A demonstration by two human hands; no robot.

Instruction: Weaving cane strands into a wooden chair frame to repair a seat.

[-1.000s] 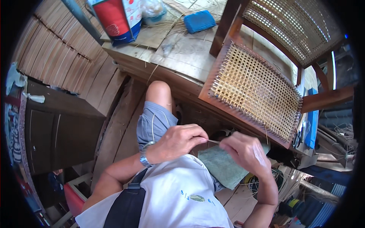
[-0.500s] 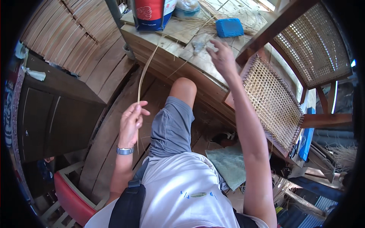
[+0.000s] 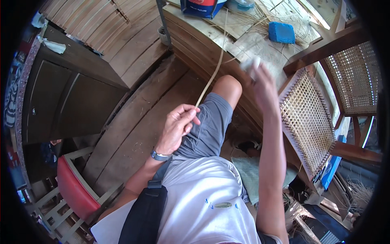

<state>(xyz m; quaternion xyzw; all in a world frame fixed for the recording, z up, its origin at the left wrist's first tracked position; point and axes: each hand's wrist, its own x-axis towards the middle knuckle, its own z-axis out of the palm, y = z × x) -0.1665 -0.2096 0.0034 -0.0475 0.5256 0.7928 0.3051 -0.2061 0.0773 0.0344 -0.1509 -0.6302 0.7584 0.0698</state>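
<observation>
Floor (image 3: 134, 122): broad worn wooden planks running under and to the left of the left hand's pinch; bent by the lens toward the rim
Cabinet (image 3: 69, 97): dark wooden, doors shut, well to the left of the pinch; a pale rag lies on its top corner
Workbench (image 3: 252, 44): plank top beyond the pinch, above the raised knee; strewn with loose cane strands
Chair frame (image 3: 308, 118): wooden, with a half-woven cane seat panel tilted on edge; to the right of the right hand and just beside that forearm
Second chair (image 3: 357, 77): further right, its woven cane panel finished and upright
Stool (image 3: 75, 189): red seat on a pale wooden frame; below and left of the pinch, near the left elbow
Cloth (image 3: 248, 173): greenish, lying low by the right thigh, below both hands
Container (image 3: 203, 7): red and blue, at the far edge of the workbench, near the strand's upper end
Block (image 3: 281, 32): blue, on the workbench above the right hand, apart from it
Left hand (image 3: 178, 126): over the left thigh; thumb and forefinger narrowly pinched on the cane strand, other fingers curled; a watch at the wrist
Right hand (image 3: 260, 83): raised near the bench edge, blurred; something pale at its fingertips; cannot tell how the fingers stand or what they hold
Cane strand (image 3: 211, 75): long, thin, pale; rising from the left pinch up past the knee toward the workbench, slightly bowed
</observation>
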